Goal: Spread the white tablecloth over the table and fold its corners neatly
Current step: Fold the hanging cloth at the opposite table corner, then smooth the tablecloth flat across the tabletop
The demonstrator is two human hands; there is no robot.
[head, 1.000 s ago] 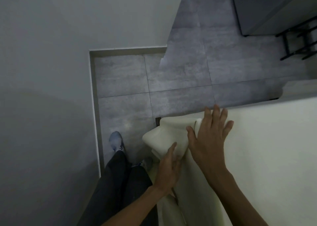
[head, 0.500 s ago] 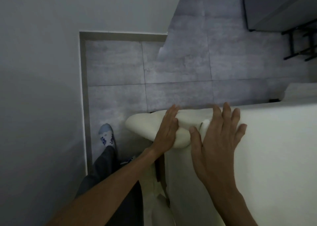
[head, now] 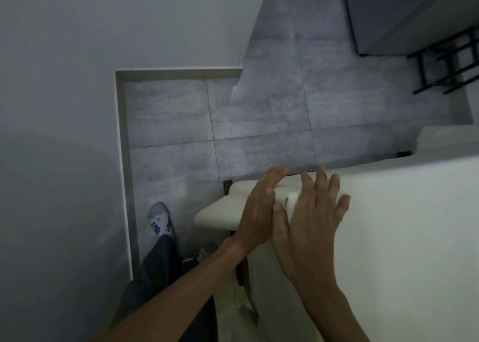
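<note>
Since half a second ago the left hand point(head: 259, 209) has slid closer to the right hand point(head: 311, 225); both lie flat, fingers extended, gripping nothing. The white tablecloth point(head: 401, 238) spreads under and right of them, its folded corner point(head: 220, 212) jutting left. Open floor point(head: 259, 123) lies beyond the edge.

Both hands point(head: 285, 219) on tablecloth point(head: 401, 238) corner (table's left end); shoe point(head: 160, 219) left.
</note>
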